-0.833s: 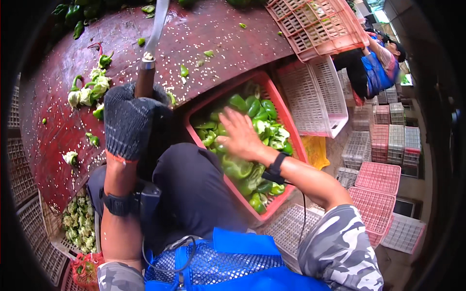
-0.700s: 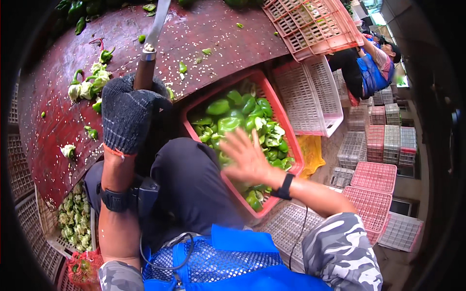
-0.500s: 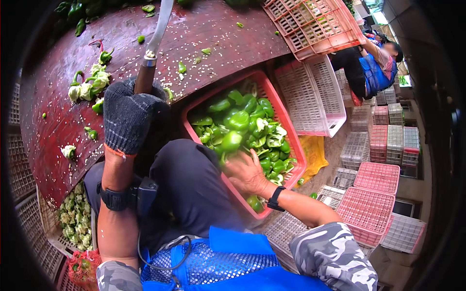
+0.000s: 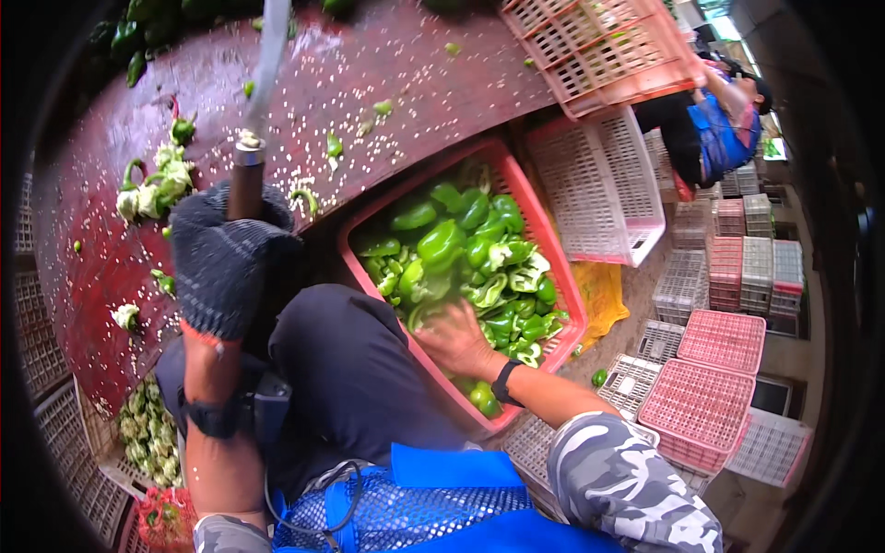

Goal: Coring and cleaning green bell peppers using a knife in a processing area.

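My left hand (image 4: 226, 258), in a dark grey knitted glove, is closed around the wooden handle of a knife (image 4: 263, 83). Its slightly curved blade points up over the dark red table. My bare right hand (image 4: 454, 341) reaches into a red plastic crate (image 4: 564, 276) beside my knee. Its fingers are stretched out and somewhat blurred, against the halved and cut green bell peppers (image 4: 441, 244) that fill the crate. Several pepper cores with stems and pale seed clusters (image 4: 152, 194) lie on the table, left of the knife.
Seeds and scraps dot the red table (image 4: 406, 55). An orange-red crate (image 4: 599, 46) rests at its right end, above a white crate (image 4: 599, 184). Stacked crates (image 4: 696, 396) stand at right. Pepper cores (image 4: 147, 433) fill a container at lower left. Another person (image 4: 714, 138) is at upper right.
My left hand and the knife have shifted slightly left and down. My right hand has moved a little left and down among the peppers.
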Demonstrator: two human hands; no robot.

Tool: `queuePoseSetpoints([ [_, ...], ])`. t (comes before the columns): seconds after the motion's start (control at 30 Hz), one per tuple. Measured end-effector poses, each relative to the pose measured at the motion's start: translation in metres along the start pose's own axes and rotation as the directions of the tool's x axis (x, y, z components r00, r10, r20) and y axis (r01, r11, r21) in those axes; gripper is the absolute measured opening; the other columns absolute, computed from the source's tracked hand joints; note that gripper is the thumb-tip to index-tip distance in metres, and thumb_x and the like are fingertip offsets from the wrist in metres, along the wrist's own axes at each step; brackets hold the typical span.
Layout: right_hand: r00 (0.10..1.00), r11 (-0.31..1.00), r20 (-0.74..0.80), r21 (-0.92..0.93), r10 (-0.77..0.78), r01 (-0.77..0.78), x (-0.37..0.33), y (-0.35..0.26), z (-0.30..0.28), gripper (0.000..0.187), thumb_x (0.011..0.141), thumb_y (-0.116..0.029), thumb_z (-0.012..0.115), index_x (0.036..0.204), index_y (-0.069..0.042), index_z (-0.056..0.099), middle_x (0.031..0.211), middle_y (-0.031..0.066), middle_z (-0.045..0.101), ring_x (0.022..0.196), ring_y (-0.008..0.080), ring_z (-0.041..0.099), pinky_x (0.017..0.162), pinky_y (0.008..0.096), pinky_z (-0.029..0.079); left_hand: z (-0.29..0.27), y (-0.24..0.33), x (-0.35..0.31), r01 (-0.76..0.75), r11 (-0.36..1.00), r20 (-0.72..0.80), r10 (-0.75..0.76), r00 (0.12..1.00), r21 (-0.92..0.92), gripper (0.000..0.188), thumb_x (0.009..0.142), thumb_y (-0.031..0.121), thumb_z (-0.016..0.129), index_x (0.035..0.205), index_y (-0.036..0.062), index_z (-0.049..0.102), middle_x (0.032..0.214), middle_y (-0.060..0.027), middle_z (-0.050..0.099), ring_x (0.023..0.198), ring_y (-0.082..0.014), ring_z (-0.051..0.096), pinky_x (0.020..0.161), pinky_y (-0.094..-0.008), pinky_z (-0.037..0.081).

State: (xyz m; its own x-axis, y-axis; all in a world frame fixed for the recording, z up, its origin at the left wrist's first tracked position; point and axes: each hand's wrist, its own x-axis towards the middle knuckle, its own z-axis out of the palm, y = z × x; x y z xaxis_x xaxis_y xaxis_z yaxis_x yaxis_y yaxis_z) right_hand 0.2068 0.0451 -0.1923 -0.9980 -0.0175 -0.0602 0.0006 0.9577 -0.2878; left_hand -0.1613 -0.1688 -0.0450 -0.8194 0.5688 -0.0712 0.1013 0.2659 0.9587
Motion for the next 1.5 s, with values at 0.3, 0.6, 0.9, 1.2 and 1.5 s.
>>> queuePoseSetpoints([
  [0.3, 0.993, 0.99, -0.098, -0.114, 0.073, -0.084, 0.061, 0.006, -0.132, 0.075, 0.084, -0.064, 0.062, 0.141, -0.014, 0.055, 0.146, 0.0176, 0.048, 0.14, 0.0408, 0.039, 0.113, 0.0687, 0.022, 0.013, 0.058, 0.004, 0.013, 1.0, -0.068, -0.014, 0.998, -0.02, 0.01, 0.069, 0.006, 0.072, 0.073, -0.002, 0.07, 0.064, -0.0099, 0.066, 0.058, -0.0185, 0.062, 0.059, -0.0337, 0.048],
  [0.6, 0.999, 0.989, -0.05, -0.145, -0.013, 0.005, 0.128, 0.086, -0.084, 0.075, 0.082, -0.058, 0.065, 0.149, -0.029, 0.048, 0.157, 0.011, 0.039, 0.151, 0.0428, 0.018, 0.116, 0.0723, 0.015, 0.016, 0.032, 0.01, -0.012, 1.0, -0.089, 0.011, 0.996, -0.012, 0.014, 0.067, 0.006, 0.063, 0.076, -0.0043, 0.067, 0.065, -0.0063, 0.064, 0.054, -0.0128, 0.059, 0.051, -0.0268, 0.045],
  [0.9, 1.0, 0.986, -0.025, -0.167, 0.013, -0.017, 0.129, 0.109, -0.062, 0.069, 0.08, -0.042, 0.067, 0.146, -0.034, 0.05, 0.138, 0.0163, 0.055, 0.148, 0.0438, 0.025, 0.12, 0.0674, 0.01, 0.007, 0.028, 0.006, 0.057, 0.982, -0.12, -0.079, 0.99, -0.178, 0.019, 0.064, 0.004, 0.061, 0.08, -0.0051, 0.066, 0.069, -0.0092, 0.065, 0.055, -0.0156, 0.06, 0.048, -0.0269, 0.047],
  [1.2, 0.964, 0.952, -0.085, -0.159, 0.251, -0.262, 0.063, 0.092, -0.128, 0.085, 0.086, -0.064, 0.063, 0.154, -0.018, 0.041, 0.159, 0.0177, 0.033, 0.151, 0.04, 0.022, 0.119, 0.0672, 0.012, 0.006, 0.044, -0.001, 0.039, 0.988, -0.095, -0.054, 0.994, -0.15, 0.009, 0.067, 0.006, 0.071, 0.071, -0.0011, 0.068, 0.062, -0.0037, 0.063, 0.057, -0.0136, 0.058, 0.055, -0.0321, 0.046],
  [1.5, 0.91, 0.925, -0.218, -0.065, 0.354, -0.375, 0.046, 0.101, -0.057, 0.075, 0.088, -0.051, 0.065, 0.152, -0.02, 0.041, 0.159, 0.0177, 0.029, 0.151, 0.0387, 0.02, 0.118, 0.0688, 0.008, 0.015, 0.059, -0.003, -0.051, 0.998, -0.048, 0.053, 0.997, 0.042, 0.012, 0.07, 0.011, 0.074, 0.072, -0.0004, 0.07, 0.061, -0.0118, 0.065, 0.056, -0.0167, 0.062, 0.054, -0.0358, 0.048],
])
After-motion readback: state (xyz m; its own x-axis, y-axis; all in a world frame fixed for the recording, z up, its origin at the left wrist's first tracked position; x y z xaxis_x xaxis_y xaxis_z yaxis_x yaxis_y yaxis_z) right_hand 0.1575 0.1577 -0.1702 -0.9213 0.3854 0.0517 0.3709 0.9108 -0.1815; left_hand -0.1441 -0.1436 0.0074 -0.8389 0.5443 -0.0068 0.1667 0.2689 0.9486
